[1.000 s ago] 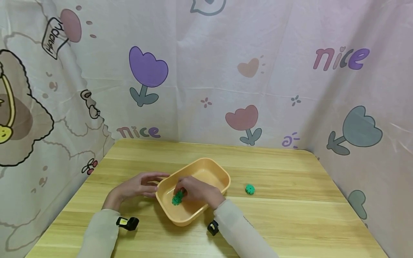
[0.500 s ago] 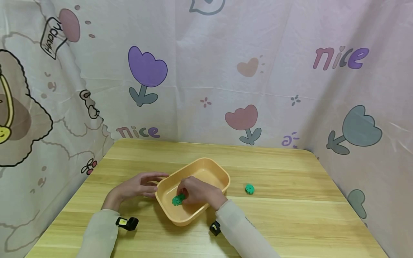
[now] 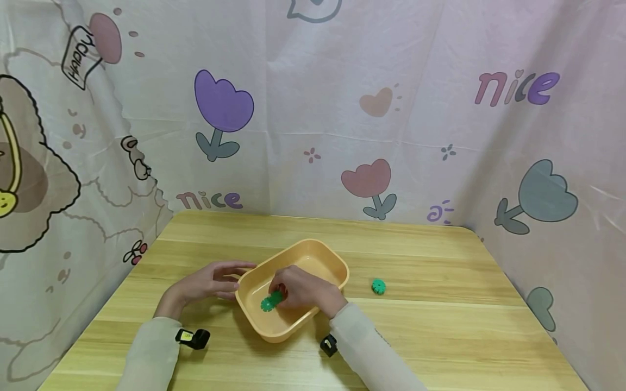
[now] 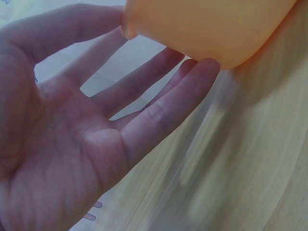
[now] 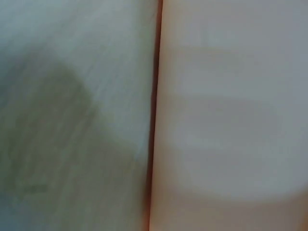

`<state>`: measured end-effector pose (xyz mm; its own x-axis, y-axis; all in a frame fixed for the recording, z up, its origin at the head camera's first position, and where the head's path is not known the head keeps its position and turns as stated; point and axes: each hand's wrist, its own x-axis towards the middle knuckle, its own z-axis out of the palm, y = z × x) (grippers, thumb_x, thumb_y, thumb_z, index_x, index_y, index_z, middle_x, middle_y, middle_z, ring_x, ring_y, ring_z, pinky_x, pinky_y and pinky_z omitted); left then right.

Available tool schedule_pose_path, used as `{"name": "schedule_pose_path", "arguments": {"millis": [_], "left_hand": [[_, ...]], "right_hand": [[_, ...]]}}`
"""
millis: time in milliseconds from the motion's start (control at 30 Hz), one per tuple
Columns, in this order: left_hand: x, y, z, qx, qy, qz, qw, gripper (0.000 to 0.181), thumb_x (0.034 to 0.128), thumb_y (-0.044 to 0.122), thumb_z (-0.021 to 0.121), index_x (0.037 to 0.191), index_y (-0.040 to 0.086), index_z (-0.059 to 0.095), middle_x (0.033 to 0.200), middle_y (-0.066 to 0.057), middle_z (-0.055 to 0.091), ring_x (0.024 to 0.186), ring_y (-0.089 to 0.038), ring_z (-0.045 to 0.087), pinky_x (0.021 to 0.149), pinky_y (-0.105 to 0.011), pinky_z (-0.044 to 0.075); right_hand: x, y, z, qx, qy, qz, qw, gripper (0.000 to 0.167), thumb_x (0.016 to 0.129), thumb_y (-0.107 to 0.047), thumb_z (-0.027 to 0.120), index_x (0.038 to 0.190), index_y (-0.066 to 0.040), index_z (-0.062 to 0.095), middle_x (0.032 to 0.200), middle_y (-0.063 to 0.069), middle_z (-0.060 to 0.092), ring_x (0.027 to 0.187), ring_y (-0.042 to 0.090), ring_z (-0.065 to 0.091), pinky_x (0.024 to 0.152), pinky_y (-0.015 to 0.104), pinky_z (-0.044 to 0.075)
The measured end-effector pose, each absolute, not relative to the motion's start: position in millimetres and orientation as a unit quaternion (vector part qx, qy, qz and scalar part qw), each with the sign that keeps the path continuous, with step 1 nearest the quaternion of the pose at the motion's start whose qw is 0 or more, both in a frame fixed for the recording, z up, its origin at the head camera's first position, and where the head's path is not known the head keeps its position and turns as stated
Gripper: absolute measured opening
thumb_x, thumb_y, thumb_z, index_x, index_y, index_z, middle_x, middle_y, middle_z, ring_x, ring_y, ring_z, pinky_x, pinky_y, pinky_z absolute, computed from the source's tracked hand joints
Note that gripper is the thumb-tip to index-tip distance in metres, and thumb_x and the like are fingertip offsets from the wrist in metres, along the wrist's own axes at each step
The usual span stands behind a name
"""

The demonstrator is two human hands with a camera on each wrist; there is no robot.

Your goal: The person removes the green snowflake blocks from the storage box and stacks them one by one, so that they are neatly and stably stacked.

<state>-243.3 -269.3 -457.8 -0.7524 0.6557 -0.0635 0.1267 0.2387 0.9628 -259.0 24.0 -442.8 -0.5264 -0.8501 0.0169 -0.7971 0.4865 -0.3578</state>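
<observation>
A yellow-orange plastic basin [image 3: 337,262] stands at an angle on the wooden table. My right hand [image 3: 298,288] reaches into it and pinches green notched discs [image 3: 268,303], small toy pieces that look joined or overlapping. Its fingertips are partly hidden. At the basin's left end my left hand [image 3: 210,281] touches the outside with fingers extended. In the left wrist view the basin [image 4: 202,29] meets the fingertips of the left hand [image 4: 72,134]. Another green notched disc [image 3: 379,287] lies on the table to the right of the basin.
The wooden table [image 3: 440,326] reaches back to a patterned cloth [image 3: 303,108], which also hangs along both sides. Black wrist cameras [image 3: 193,338] sit at both sleeves. The right wrist view is blurred and filled by a pale surface very near the lens.
My right hand has shifted slightly right inside the basin, and the green discs have turned a little with it. The left hand, basin and loose disc keep their places.
</observation>
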Motion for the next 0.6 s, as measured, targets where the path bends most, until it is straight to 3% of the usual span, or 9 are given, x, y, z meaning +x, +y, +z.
{"name": "schedule_pose_path", "arguments": {"millis": [367,600], "left_hand": [[-243,-269,-457,0.257,0.756,0.555,0.234,0.056,0.1027,0.011,0.058,0.156,0.005,0.043,0.153,-0.033,0.044,0.124,-0.010,0.063,0.096,-0.034,0.062],[-243,-269,-458,0.257,0.753,0.559,0.234,0.056,0.1027,0.012,0.058,0.156,0.005,0.042,0.153,-0.034,0.044,0.125,-0.013,0.063,0.096,-0.035,0.062]], "right_hand": [[-258,32,-442,-0.464,0.858,-0.206,0.071,0.028,0.084,-0.019,0.086,0.109,-0.012,0.078,0.100,-0.007,0.072,0.084,-0.002,0.060,0.075,0.006,0.050],[-258,53,-432,-0.432,0.850,-0.294,0.064,0.026,0.081,-0.013,0.084,0.106,-0.011,0.077,0.101,-0.003,0.076,0.093,0.008,0.067,0.084,0.020,0.057]]}}
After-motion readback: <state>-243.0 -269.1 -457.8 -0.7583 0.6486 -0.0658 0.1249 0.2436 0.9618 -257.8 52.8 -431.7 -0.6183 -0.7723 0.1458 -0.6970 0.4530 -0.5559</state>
